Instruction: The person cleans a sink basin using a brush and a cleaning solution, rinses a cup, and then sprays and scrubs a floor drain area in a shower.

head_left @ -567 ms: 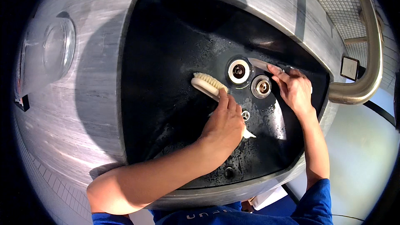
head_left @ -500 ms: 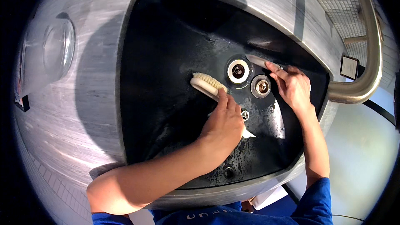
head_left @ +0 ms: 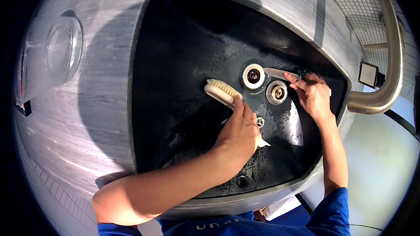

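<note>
My left hand (head_left: pixel 238 131) grips a cream scrub brush (head_left: pixel 221 91) with pale bristles, held over the dark basin. A white scrap (head_left: pixel 264 143), perhaps cloth or paper, sticks out from under that hand. Between the fingers of my right hand (head_left: pixel 316 98) is a knife-like tool with a flat pale blade (head_left: pixel 276 73). Its tip lies at the right edge of the drain opening (head_left: pixel 253 76), which has a light ring round a dark centre. Just right and nearer sits a round metal drain fitting (head_left: pixel 277 92). Beside my left fingers lies a small three-spoked metal ring (head_left: pixel 260 122).
The black basin (head_left: pixel 175 61) is set in a grey streaked stone counter (head_left: pixel 109 74). A clear glass vessel (head_left: pixel 63 46) stands at the left. A thick curved metal pipe (head_left: pixel 389 91) and a small framed card (head_left: pixel 368 74) are at the right. A small hole (head_left: pixel 242 181) opens near the front.
The tool in my right hand has moved slightly nearer to me along the drain's right edge. My left hand still holds the brush in about the same place. The view has shifted a little.
</note>
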The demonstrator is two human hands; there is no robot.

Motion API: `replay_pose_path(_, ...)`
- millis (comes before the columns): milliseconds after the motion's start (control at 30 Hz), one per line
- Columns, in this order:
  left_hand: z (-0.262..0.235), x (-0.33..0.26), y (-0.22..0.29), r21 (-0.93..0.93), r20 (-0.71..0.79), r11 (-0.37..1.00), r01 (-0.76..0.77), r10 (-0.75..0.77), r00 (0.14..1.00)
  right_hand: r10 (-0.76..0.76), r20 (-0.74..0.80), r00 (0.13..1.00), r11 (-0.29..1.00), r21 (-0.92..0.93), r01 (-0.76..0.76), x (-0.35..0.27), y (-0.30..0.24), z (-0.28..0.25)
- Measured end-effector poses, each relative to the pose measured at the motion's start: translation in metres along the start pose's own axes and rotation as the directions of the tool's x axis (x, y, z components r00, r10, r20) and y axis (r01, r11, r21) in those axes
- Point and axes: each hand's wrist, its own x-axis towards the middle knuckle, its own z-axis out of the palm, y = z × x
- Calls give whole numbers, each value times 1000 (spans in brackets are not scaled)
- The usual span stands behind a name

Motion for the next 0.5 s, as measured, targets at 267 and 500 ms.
replay_pose_path(267, 0, -1, 1, -23, -37, 1000, 7, -7, 999, -52, -60, 997, 998, 20, 54, 7, 2, -3)
replay_pose_path(500, 4, -1, 1, -26, -46, 1000, 15, -16, 999, -126, -149, 981, 991, -52, 119, 18, -5, 1)
